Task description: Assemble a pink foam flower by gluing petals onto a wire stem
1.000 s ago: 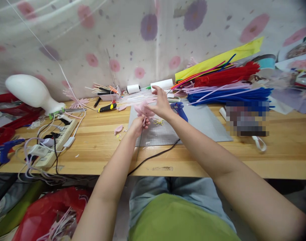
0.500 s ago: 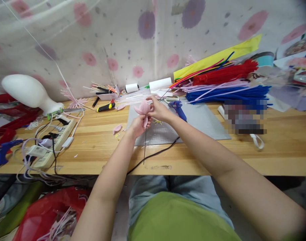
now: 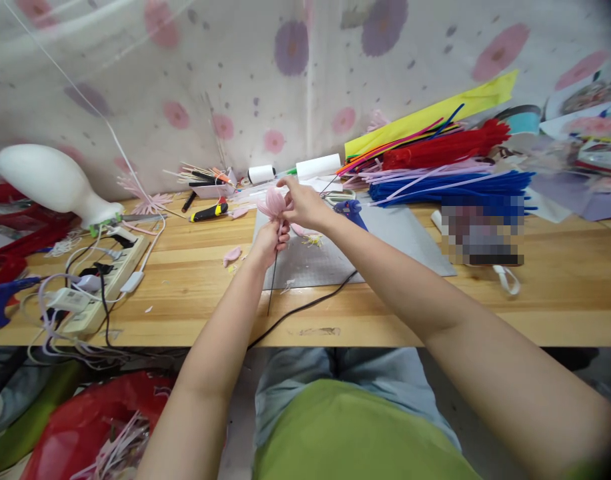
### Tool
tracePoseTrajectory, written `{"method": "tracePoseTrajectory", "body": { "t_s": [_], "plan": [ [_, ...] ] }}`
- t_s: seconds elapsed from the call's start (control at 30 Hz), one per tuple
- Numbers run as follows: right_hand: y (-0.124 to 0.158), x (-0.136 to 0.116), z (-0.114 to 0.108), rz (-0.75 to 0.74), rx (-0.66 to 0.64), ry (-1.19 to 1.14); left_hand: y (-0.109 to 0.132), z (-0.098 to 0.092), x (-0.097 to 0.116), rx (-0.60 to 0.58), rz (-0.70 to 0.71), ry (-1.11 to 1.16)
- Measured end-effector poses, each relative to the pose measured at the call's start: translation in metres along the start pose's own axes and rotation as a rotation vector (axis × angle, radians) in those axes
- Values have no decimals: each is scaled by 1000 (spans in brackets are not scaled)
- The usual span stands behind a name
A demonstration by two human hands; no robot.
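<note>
A pink flower (image 3: 274, 201) on a thin dark stem (image 3: 272, 283) is held above the grey cutting mat (image 3: 385, 250). My left hand (image 3: 267, 240) is closed round the stem just under the bloom. My right hand (image 3: 301, 202) pinches the petals from the right side, fingers pressed together. A blue glue gun (image 3: 351, 212) lies on the mat just right of my hands, its black cord (image 3: 305, 307) running toward the table's front edge. Loose pink petals (image 3: 232, 255) rest on the wood to the left.
Red, blue, lilac and yellow pipe cleaner bundles (image 3: 445, 167) are stacked at the back right. A white lamp (image 3: 50, 180), a power strip (image 3: 110, 267) with tangled cables and a second blue glue gun (image 3: 3, 293) crowd the left. A red bag (image 3: 95, 420) sits under the table.
Both hands have lifted the flower slightly up and to the left. The stem has swung so its lower end points more to the left.
</note>
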State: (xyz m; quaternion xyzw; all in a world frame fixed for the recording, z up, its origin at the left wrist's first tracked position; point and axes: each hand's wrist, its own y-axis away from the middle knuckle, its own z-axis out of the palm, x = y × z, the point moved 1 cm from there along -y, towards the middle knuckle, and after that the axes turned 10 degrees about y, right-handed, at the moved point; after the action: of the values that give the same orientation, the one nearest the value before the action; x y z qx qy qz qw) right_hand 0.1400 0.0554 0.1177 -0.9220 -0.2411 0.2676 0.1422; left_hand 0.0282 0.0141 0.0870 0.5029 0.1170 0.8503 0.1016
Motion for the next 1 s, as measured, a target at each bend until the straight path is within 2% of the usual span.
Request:
{"method": "tracePoseTrajectory", "body": {
  "t_s": [0.2, 0.37, 0.53, 0.7, 0.8, 0.9, 0.97, 1.0],
  "plan": [
    [-9, -2, 3, -14, -27, 45, -3, 0, 2, 9, 14, 48],
    [-14, 1, 11, -12, -47, 80, -13, -4, -4, 11, -6, 108],
    [-12, 0, 20, -43, -96, 82, -15, -10, -12, 21, 42, 84],
    [-12, 2, 25, -105, -94, 115, -12, -13, -15, 11, -30, 137],
    [-9, 3, 23, -97, -26, 73, -9, -17, -12, -56, -100, 215],
    [1, 7, 20, -65, 143, -11, -9, -25, -8, -125, -133, 324],
    [10, 15, 22, -4, 230, -55, -9, -32, -7, -108, -128, 387],
    [15, 21, 24, 42, 234, -66, -9, -35, -7, -85, -124, 412]
  ]
}}
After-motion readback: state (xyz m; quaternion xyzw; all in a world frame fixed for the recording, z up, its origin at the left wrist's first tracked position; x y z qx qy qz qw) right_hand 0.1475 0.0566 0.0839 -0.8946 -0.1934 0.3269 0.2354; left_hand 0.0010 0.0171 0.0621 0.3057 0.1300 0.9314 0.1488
